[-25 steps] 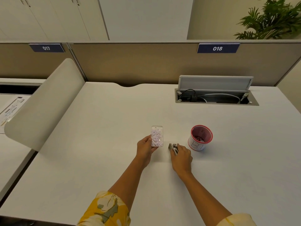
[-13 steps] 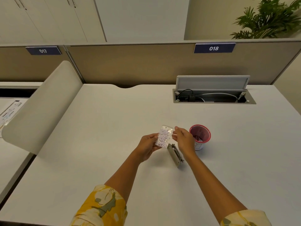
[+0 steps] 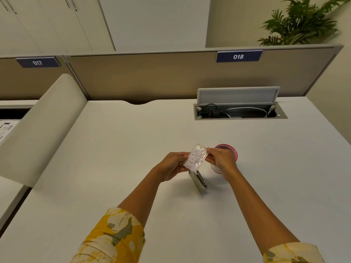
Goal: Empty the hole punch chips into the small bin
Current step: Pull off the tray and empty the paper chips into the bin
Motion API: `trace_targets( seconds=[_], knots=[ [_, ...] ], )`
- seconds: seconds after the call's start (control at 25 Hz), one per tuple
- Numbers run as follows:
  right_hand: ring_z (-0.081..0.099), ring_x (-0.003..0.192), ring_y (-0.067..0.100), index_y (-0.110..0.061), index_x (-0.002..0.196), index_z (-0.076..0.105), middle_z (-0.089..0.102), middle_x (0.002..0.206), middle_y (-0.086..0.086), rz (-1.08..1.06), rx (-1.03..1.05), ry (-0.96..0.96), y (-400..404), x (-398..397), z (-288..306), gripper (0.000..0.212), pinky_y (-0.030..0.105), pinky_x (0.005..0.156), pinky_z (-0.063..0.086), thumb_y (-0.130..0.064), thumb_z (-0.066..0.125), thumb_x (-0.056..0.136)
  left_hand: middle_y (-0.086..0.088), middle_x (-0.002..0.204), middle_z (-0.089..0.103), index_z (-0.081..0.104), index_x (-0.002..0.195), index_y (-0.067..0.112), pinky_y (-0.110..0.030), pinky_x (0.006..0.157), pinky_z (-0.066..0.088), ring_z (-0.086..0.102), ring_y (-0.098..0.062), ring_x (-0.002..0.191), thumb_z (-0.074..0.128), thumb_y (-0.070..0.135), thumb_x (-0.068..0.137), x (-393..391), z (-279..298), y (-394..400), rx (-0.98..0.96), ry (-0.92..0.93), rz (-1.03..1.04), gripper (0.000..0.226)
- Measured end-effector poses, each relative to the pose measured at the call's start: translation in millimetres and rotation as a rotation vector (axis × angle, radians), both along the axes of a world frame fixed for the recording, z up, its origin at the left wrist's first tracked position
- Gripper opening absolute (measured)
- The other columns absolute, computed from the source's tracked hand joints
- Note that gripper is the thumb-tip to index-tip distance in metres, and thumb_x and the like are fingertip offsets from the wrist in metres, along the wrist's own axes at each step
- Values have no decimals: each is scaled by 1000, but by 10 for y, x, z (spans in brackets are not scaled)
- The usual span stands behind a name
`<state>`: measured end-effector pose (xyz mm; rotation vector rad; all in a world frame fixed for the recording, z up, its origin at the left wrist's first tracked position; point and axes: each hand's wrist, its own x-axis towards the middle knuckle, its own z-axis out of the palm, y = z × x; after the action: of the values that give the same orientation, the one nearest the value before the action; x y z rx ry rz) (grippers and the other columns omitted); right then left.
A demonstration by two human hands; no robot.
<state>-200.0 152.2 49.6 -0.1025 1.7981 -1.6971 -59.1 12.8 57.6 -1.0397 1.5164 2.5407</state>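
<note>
A clear plastic chip tray (image 3: 196, 158) full of small pale paper chips is held tilted above the desk. My left hand (image 3: 172, 166) grips its lower left edge and my right hand (image 3: 220, 158) pinches its upper right edge. The metal hole punch (image 3: 198, 180) lies on the desk just below the tray, touched by neither hand. The small bin (image 3: 234, 152), a white cup with a red rim, stands right behind my right hand, which hides most of it.
An open cable hatch (image 3: 239, 111) with its lid raised sits at the desk's back right. A curved beige divider (image 3: 43, 128) borders the left side. A partition (image 3: 152, 76) closes the back. Papers (image 3: 5, 128) lie on the neighbouring desk.
My right hand let go of the hole punch on the desk and rose to take the tray's right edge. The tray tilted and shifted right, toward the bin.
</note>
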Motion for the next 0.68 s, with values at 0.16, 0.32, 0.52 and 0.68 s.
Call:
trace_targets(
  seconds=[0.16,0.32,0.52,0.68],
  knots=[
    [74,62,9,-8,91,71,75,78,2,-125,50,18,189,-195,69,8,19,54,58,-15,69,87,-21,112,73,63,125,-2,-33,77,64,73,-29,97,46,7,98,-130,-12,126,55,3,32,33],
    [74,71,13,-2,107,71,75,91,8,-265,61,47,434,-467,86,24,25,60,61,-15,71,86,-17,121,71,60,131,2,-42,97,57,67,-30,114,54,15,99,-211,-114,266,-117,3,71,35],
    [73,75,15,-1,111,71,75,101,13,-387,100,179,670,-656,39,28,21,56,59,-16,69,87,-8,144,58,55,141,11,-38,113,42,51,-21,136,54,13,99,-300,-128,453,-667,-25,-81,42],
    [69,66,9,-3,108,73,75,102,13,-385,219,355,702,-650,-27,23,12,50,54,-15,66,90,-2,162,35,41,151,19,-40,124,21,21,-18,153,52,18,100,-355,-107,611,-1009,24,-257,52]
  ],
)
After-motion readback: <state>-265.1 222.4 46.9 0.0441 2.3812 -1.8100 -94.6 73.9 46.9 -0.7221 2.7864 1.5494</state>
